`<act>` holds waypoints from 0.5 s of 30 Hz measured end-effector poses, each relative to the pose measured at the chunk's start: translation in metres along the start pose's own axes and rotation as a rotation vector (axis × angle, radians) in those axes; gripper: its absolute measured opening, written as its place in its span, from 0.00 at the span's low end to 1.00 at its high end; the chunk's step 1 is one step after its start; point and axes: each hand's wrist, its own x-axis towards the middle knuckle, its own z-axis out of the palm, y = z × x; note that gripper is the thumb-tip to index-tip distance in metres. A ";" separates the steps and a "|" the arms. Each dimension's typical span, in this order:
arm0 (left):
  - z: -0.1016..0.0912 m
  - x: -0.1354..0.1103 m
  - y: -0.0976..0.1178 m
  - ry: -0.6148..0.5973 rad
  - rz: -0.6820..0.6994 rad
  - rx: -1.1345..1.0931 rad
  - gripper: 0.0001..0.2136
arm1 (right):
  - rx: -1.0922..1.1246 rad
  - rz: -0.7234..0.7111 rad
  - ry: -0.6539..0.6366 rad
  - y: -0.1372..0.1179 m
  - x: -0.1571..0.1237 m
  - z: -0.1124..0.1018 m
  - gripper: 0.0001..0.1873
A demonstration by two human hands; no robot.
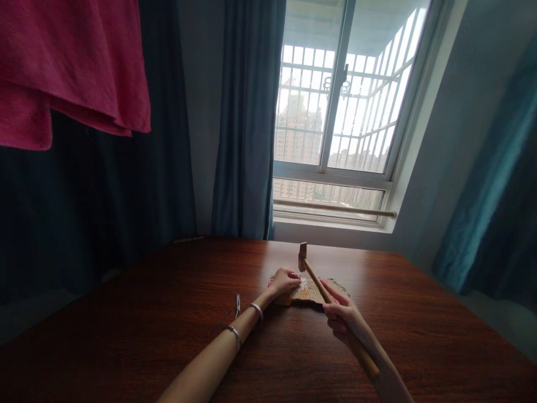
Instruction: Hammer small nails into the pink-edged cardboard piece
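Your right hand (342, 314) grips the hammer (318, 281); on the board (309, 291), far on the surface (168, 336), your left hand (285, 281) pinches a small thing (300, 276), hard to identify. You seem to be lining up blows, which calls for careful aim.

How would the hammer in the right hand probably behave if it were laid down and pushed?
The hammer would probably be head-heavy, with its blocky head at one end of a slim handle. The straight handle looks stiff. It may swivel rather than roll freely, since the head juts out sideways.
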 end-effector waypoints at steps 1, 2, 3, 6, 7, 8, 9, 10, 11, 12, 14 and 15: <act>0.000 0.000 0.000 -0.010 -0.007 -0.009 0.11 | -0.006 0.015 0.000 -0.001 0.000 0.000 0.44; 0.000 0.000 0.000 -0.018 -0.015 -0.022 0.11 | -0.009 0.027 -0.001 -0.001 -0.001 0.001 0.44; 0.000 0.000 0.000 -0.022 -0.021 -0.035 0.11 | -0.008 0.034 -0.003 -0.002 -0.001 0.001 0.44; 0.001 -0.001 0.000 -0.021 -0.015 -0.049 0.11 | 0.015 0.019 -0.008 -0.002 -0.001 0.001 0.44; 0.001 -0.001 0.000 -0.021 -0.004 -0.041 0.11 | 0.019 0.015 -0.009 -0.002 -0.001 0.001 0.44; 0.001 -0.001 0.000 -0.018 0.004 -0.029 0.11 | 0.021 0.012 -0.009 -0.002 -0.001 0.001 0.43; 0.000 -0.001 0.000 -0.017 0.009 -0.014 0.11 | 0.022 0.014 -0.011 -0.002 -0.001 0.001 0.43; 0.000 -0.001 0.000 -0.022 0.008 -0.002 0.10 | 0.021 0.018 -0.014 -0.002 -0.001 0.001 0.43; -0.001 -0.001 0.000 -0.032 0.004 0.001 0.11 | 0.022 0.020 -0.015 -0.002 0.000 0.001 0.43; -0.002 -0.001 -0.001 -0.046 0.000 -0.006 0.11 | 0.024 0.022 -0.013 -0.002 0.000 0.001 0.44; -0.004 0.000 -0.002 -0.077 -0.002 -0.043 0.12 | 0.032 0.016 -0.006 -0.003 -0.001 0.002 0.45; -0.005 0.000 -0.002 -0.087 -0.001 -0.064 0.12 | 0.037 0.010 -0.003 -0.004 -0.001 0.002 0.45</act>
